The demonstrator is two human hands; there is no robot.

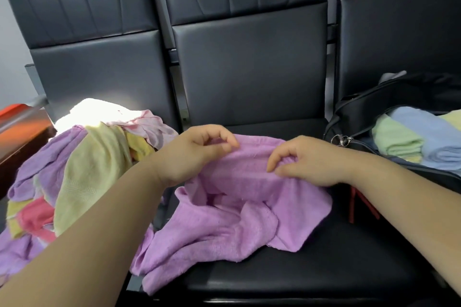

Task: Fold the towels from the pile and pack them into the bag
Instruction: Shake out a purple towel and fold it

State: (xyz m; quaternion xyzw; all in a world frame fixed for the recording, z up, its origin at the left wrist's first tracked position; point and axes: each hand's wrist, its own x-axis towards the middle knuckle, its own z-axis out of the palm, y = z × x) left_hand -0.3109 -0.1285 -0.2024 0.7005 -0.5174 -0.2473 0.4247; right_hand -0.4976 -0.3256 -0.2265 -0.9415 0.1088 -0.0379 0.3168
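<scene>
Most of the job looks undone: the pile of loose towels at the left of the frame is large. On the middle seat, centre frame, the purple towel lies crumpled, no fold made yet. At the right edge the open bag holds a few folded towels. The left hand and right hand each pinch the purple towel's upper edge.

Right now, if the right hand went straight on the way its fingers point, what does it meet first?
Likely the left hand: the right hand points along the purple towel edge both pinch, so depth probably matches.
</scene>
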